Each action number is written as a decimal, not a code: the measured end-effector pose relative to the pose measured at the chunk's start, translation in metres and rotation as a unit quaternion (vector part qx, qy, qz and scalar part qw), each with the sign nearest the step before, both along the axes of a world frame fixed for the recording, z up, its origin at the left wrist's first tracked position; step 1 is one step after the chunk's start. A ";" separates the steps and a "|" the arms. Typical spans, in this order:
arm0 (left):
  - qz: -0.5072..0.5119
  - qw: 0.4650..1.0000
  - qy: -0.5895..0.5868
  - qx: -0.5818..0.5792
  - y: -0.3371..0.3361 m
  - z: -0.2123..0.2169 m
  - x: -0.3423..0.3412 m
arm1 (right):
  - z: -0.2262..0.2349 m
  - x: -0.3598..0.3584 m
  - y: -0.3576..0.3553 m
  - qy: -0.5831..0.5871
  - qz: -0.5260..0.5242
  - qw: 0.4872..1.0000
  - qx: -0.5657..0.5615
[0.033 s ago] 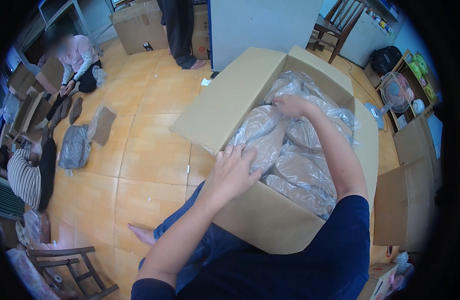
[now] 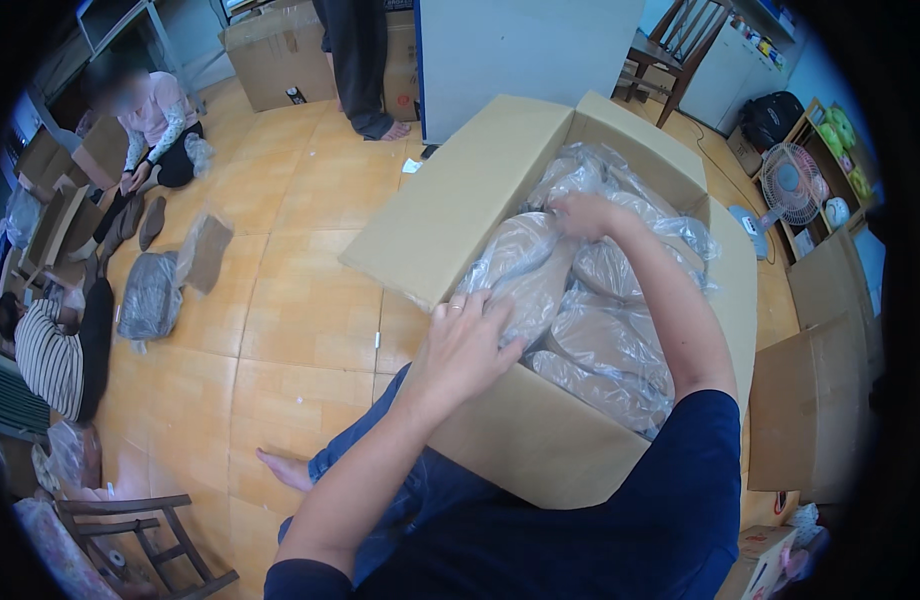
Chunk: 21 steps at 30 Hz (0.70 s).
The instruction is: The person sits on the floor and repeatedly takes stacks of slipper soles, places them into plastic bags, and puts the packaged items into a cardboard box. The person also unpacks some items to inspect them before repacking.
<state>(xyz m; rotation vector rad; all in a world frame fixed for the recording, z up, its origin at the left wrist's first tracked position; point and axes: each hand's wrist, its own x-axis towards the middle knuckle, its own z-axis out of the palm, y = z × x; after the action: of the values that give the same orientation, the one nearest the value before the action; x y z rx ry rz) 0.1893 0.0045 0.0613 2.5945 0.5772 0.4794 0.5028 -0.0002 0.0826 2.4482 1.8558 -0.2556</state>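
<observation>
A person's right hand (image 2: 583, 215) reaches into the far part of a packed box, its fingers bent down against clear plastic; whether they pinch the wrapping or only press on it cannot be told. The left hand (image 2: 467, 345), with a ring on one finger, is open, fingers spread and thumb apart, lying over the near left rim with its fingertips at the wrapping. Under and between the hands are brown packets (image 2: 532, 295) in crinkled clear plastic, laid close together and filling the cardboard box (image 2: 540, 445). The box stands open right before the person, one wide flap (image 2: 458, 205) folded out to the left. The person wears a dark blue short-sleeved top (image 2: 540, 545) and blue jeans (image 2: 375, 440); one bare foot (image 2: 283, 468) shows on the tan tiled floor (image 2: 290, 330).

To the left, a grey plastic-wrapped bundle (image 2: 150, 297) lies on the floor. Beyond it sits a person in a pink top (image 2: 160, 105), with another in a striped shirt (image 2: 50, 355) nearer. At lower left is a wooden stool (image 2: 145, 540). To the right, past the box, stands a fan (image 2: 791, 185).
</observation>
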 end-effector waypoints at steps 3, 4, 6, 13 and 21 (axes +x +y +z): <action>0.006 1.000 -0.019 0.017 0.003 -0.001 0.005 | -0.007 0.009 0.004 -0.047 0.013 0.996 -0.079; 0.009 0.999 -0.029 0.027 0.003 0.000 0.005 | -0.010 0.014 0.008 -0.044 0.001 0.993 -0.111; 0.011 0.997 -0.072 -0.006 0.004 0.003 0.005 | -0.014 0.023 0.020 0.007 0.020 0.987 -0.162; -0.075 0.993 -0.026 0.082 0.002 0.011 0.011 | -0.029 0.031 0.050 -0.028 0.073 0.979 -0.187; -0.093 0.989 0.061 0.093 0.005 0.005 0.013 | -0.062 0.057 0.073 -0.053 0.006 0.964 -0.259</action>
<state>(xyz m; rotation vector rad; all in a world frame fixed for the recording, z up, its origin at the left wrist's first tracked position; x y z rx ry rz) 0.2024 0.0095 0.0668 2.8366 0.3376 0.3293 0.5596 0.0730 0.0205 2.0480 1.5183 -0.5211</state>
